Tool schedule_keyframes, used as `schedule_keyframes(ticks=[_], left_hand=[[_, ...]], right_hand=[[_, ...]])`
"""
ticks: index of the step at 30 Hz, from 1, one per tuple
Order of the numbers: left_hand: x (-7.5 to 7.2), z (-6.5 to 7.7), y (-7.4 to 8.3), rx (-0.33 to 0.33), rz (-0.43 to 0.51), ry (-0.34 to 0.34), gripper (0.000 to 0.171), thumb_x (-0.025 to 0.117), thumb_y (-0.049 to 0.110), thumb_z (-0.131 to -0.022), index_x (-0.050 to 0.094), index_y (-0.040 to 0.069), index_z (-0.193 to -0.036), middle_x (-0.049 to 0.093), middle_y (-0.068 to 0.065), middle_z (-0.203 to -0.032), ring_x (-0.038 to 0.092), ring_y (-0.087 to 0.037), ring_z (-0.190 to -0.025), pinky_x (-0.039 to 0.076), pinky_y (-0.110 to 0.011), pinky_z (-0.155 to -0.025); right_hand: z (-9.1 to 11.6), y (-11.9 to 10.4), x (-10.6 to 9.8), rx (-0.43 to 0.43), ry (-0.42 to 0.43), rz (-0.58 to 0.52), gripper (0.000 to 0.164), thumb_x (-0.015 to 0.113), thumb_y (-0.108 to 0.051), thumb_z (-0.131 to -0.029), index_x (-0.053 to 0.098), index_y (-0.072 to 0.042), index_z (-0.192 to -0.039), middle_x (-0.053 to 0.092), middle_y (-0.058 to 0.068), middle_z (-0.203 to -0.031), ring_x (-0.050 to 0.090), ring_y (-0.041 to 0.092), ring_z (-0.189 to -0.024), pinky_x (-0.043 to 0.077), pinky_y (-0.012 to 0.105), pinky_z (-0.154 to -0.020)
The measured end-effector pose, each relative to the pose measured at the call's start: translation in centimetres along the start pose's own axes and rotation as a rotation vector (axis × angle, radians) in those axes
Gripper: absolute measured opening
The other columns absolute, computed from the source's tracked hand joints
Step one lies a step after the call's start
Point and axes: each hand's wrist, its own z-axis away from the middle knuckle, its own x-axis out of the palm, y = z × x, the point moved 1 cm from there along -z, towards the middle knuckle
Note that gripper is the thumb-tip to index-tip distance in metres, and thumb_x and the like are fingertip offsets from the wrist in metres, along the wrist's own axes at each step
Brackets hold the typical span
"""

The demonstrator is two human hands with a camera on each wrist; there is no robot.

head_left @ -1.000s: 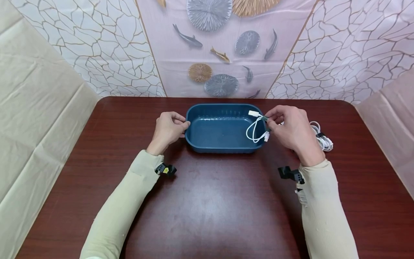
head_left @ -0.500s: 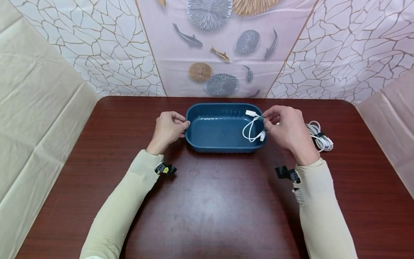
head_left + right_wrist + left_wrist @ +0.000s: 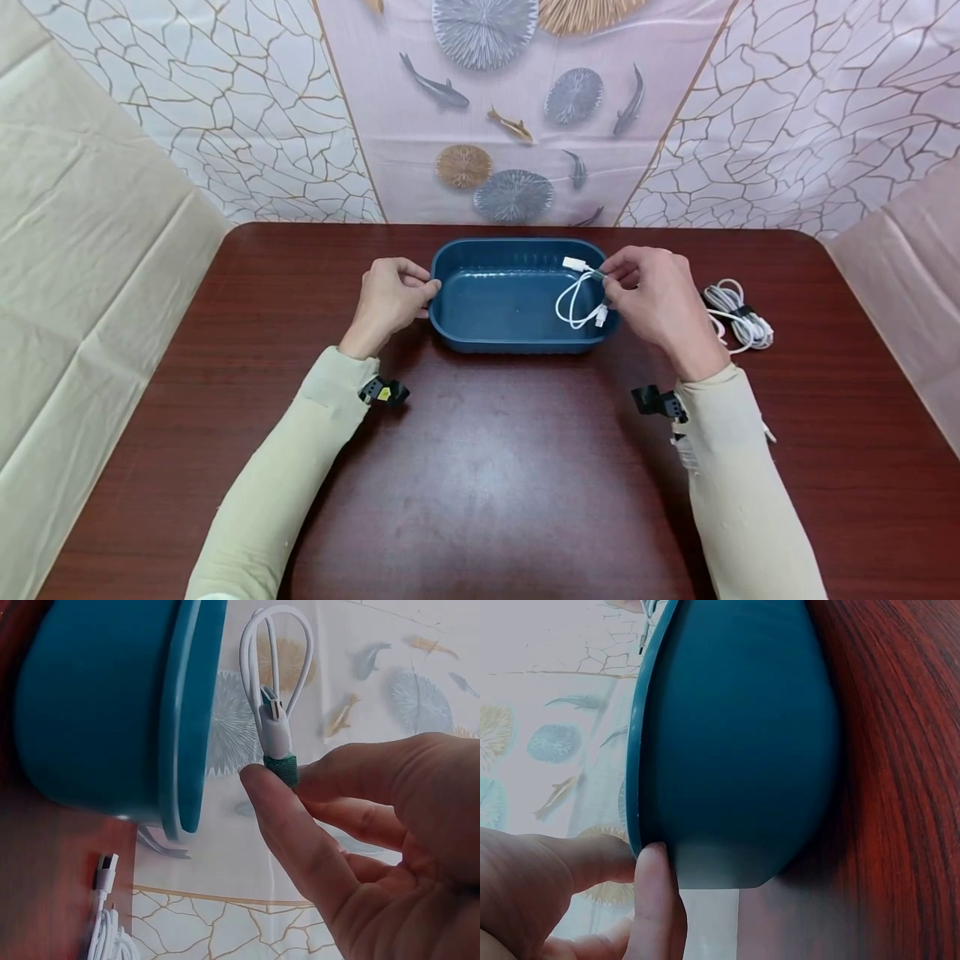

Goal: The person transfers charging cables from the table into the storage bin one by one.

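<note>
I see a short, looped white charging cable (image 3: 276,736) held in the air above the right end of the basin, its loop and plugs leaning inward over the opening and apart from the rim; the person's right hand (image 3: 656,298) pinches it between thumb and fingertips at a narrow green fabric band (image 3: 282,769); one white plug (image 3: 574,264) points toward the far left, another (image 3: 602,316) hangs nearer the front. Below it stands a dark blue, rounded-rectangular plastic basin (image 3: 517,343) on the table; the person's left hand (image 3: 386,304) is clamped on its left rim, thumb and fingers gripping the edge (my left wrist view shows a digit pressed flat to the outer wall). To the right of the basin, just beyond the right hand, I make out a coiled bundle of white cable (image 3: 756,332) with a black tie (image 3: 741,312); the hand partly hides the white strands beside it. All this sits on a glossy reddish-brown wood-grain table (image 3: 480,483); pale cream sleeves (image 3: 277,492) cover both forearms; behind hangs a pinkish cloth panel (image 3: 517,92) printed with fish and round leaves, flanked by white cloth (image 3: 255,108) with gold crack lines.
</note>
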Motion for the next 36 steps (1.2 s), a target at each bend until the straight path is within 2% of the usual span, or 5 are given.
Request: schedule_keyframes(ticks=[13, 20, 25, 36], left_hand=[[-0.1, 0.1, 0.0, 0.003, 0.016, 0.002, 0.022, 0.073, 0.019, -0.095, 0.068, 0.002, -0.108, 0.072, -0.016, -0.095, 0.071, -0.012, -0.061, 0.066, -0.042, -0.079], [0.0, 0.0, 0.0, -0.002, 0.007, -0.001, 0.022, 0.072, 0.020, -0.096, 0.069, 0.002, -0.108, 0.072, -0.016, -0.095, 0.071, -0.012, -0.061, 0.066, -0.042, -0.079], [-0.1, 0.1, 0.0, 0.000, 0.004, -0.001, 0.022, 0.073, 0.020, -0.096, 0.068, 0.003, -0.108, 0.072, -0.016, -0.095, 0.072, -0.013, -0.062, 0.066, -0.043, -0.080], [-0.1, 0.1, 0.0, 0.003, 0.006, -0.004, 0.022, 0.072, 0.020, -0.096, 0.068, 0.002, -0.108, 0.072, -0.016, -0.095, 0.072, -0.013, -0.063, 0.066, -0.042, -0.079]], right_hand=[[-0.5, 0.3, 0.8, 0.002, 0.017, 0.013, 0.016, 0.062, -0.007, -0.097, 0.072, 0.000, -0.108, 0.074, 0.019, -0.097, 0.074, 0.029, -0.084, 0.054, 0.023, -0.061], [-0.6, 0.5, 1.1, -0.023, 0.031, 0.006, 0.017, 0.063, -0.006, -0.096, 0.073, 0.002, -0.107, 0.075, 0.022, -0.097, 0.074, 0.031, -0.085, 0.062, 0.037, -0.067], [-0.7, 0.6, 1.5, -0.030, 0.046, 0.027, 0.017, 0.062, -0.005, -0.096, 0.073, 0.002, -0.107, 0.075, 0.022, -0.097, 0.074, 0.032, -0.086, 0.063, 0.046, -0.073], [-0.8, 0.5, 1.8, -0.008, 0.019, 0.023, 0.019, 0.061, -0.005, -0.097, 0.072, 0.004, -0.110, 0.074, 0.024, -0.100, 0.073, 0.034, -0.089, 0.063, 0.049, -0.076]])
